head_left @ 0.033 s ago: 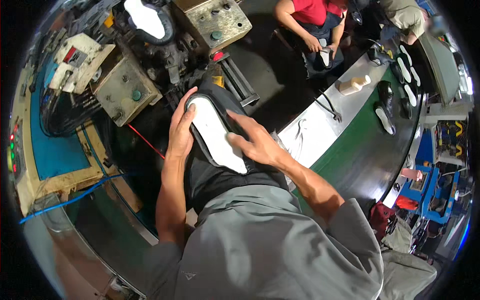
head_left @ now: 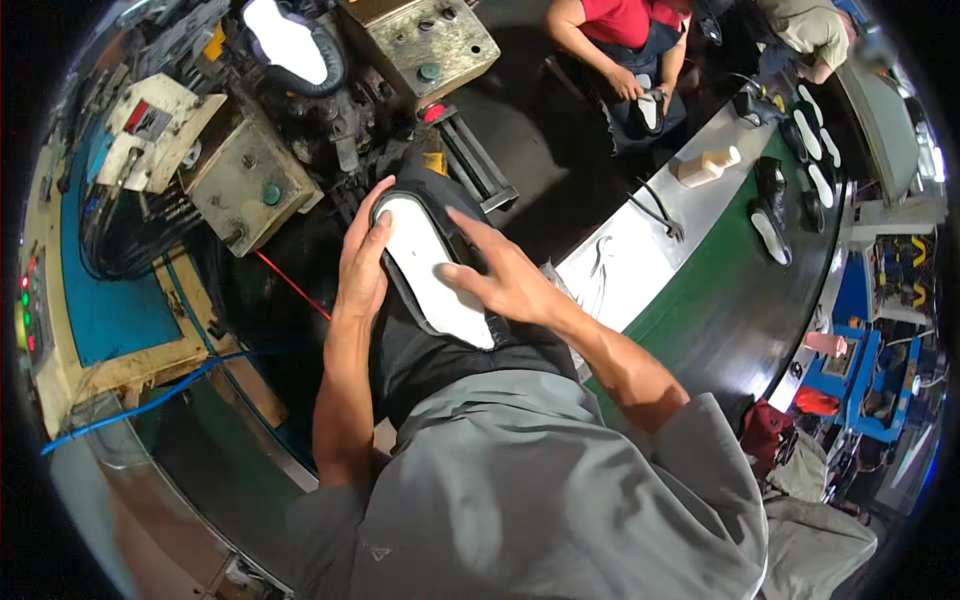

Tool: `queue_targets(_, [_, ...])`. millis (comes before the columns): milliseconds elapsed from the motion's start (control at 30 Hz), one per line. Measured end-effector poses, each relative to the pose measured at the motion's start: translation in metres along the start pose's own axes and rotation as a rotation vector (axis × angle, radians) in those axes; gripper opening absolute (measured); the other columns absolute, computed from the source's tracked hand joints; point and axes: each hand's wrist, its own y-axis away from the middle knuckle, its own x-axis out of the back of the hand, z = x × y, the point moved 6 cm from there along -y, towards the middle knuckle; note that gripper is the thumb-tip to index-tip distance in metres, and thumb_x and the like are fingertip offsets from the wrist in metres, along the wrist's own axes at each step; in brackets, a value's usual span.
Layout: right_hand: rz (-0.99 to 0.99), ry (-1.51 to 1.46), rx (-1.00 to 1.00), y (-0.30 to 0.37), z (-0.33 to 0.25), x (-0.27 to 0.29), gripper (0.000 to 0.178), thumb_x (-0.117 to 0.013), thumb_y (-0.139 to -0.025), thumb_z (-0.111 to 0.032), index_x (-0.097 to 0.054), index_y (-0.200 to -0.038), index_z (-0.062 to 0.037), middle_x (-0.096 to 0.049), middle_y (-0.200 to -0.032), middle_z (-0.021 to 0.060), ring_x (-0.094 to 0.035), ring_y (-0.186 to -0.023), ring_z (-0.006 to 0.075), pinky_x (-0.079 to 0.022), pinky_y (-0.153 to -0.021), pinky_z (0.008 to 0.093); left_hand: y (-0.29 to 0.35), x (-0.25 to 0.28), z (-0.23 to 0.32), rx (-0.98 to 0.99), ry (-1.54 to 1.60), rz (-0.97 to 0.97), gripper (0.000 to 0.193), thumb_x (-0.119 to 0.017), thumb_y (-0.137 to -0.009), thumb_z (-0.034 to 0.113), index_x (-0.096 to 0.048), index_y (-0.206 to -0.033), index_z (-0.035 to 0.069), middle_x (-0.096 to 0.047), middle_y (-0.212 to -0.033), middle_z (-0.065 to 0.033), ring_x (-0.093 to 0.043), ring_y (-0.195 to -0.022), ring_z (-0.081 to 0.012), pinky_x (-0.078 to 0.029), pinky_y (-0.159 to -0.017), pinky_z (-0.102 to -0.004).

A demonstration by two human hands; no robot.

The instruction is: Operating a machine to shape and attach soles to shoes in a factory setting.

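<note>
A black shoe (head_left: 404,272) lies sole-up on my lap, its white insole-shaped bottom (head_left: 425,268) facing me. My left hand (head_left: 364,262) is closed round its left edge near the far end, thumb over the rim and the other fingers along the side. On the opposite side my right hand (head_left: 508,278) is open, thumb and index finger spread. That thumb touches the white bottom near its middle, while the index finger reaches along the right rim. The remaining right fingers are mostly hidden.
Ahead stand machine control boxes (head_left: 425,60) and another white-bottomed shoe (head_left: 290,45) on a machine. To the right, a metal ledge (head_left: 625,275) carries a bottle (head_left: 708,166) and cord beside a green conveyor (head_left: 700,290) with several shoes. A co-worker (head_left: 620,60) handles a shoe.
My right thumb has slid slightly left and up on the white bottom, and the index finger has lifted a little toward the far end. My left hand keeps its grip.
</note>
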Motion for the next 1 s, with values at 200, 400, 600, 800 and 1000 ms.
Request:
queue_targets(200, [0.000,-0.149,-0.008,-0.046,-0.006,0.000,0.083,-0.075,-0.103,-0.043,-0.041,-0.165,0.0009,-0.055,-0.156,0.0289,-0.053,-0.144,0.0366,-0.040,-0.122,0.0441,0.008,-0.017,0.019,-0.138,-0.373,0.038,0.059,-0.062,-0.112,0.036,-0.053,-0.157,-0.001,-0.062,-0.149,-0.0161,-0.058,-0.133,-0.0238,-0.045,-0.115,-0.0369])
queue_targets(400, [0.095,-0.112,0.082,-0.046,-0.008,-0.007,0.076,-0.079,-0.100,-0.036,-0.049,-0.162,-0.0040,-0.063,-0.147,0.0227,-0.056,-0.134,0.0360,-0.042,-0.118,0.0459,0.015,-0.016,0.018,-0.256,-0.491,0.158,0.053,-0.065,-0.111,0.034,-0.059,-0.152,0.000,-0.066,-0.144,-0.0170,-0.063,-0.130,-0.0256,-0.050,-0.110,-0.0398])
queue_targets(600, [0.221,-0.072,0.163,-0.044,-0.013,-0.009,0.068,-0.079,-0.096,-0.027,-0.055,-0.154,-0.0009,-0.061,-0.151,0.0257,-0.054,-0.138,0.0433,-0.040,-0.120,0.0487,0.012,-0.017,0.014,-0.295,-0.589,0.249,0.045,-0.066,-0.110,0.030,-0.065,-0.145,0.002,-0.068,-0.142,-0.0159,-0.064,-0.129,-0.0276,-0.049,-0.111,-0.0402])
queue_targets(800, [-0.120,-0.435,0.030,-0.036,0.026,0.003,0.086,-0.075,-0.105,-0.035,-0.030,-0.173,-0.0075,-0.043,-0.170,0.0186,-0.037,-0.160,0.0285,-0.030,-0.130,0.0429,0.005,0.004,0.006,-0.235,-0.362,0.136,0.044,-0.070,-0.108,0.024,-0.064,-0.146,0.002,-0.068,-0.140,-0.0121,-0.064,-0.126,-0.0229,-0.048,-0.111,-0.0361])
queue_targets(1000, [-0.244,-0.537,0.015,-0.055,0.036,0.011,0.097,-0.079,-0.102,-0.038,-0.020,-0.176,-0.0103,-0.037,-0.172,0.0223,-0.036,-0.160,0.0308,-0.031,-0.130,0.0433,0.001,0.006,-0.004,-0.181,0.011,-0.049,0.044,-0.070,-0.108,0.016,-0.061,-0.149,0.002,-0.066,-0.142,-0.0092,-0.062,-0.126,-0.0183,-0.047,-0.112,-0.0333])
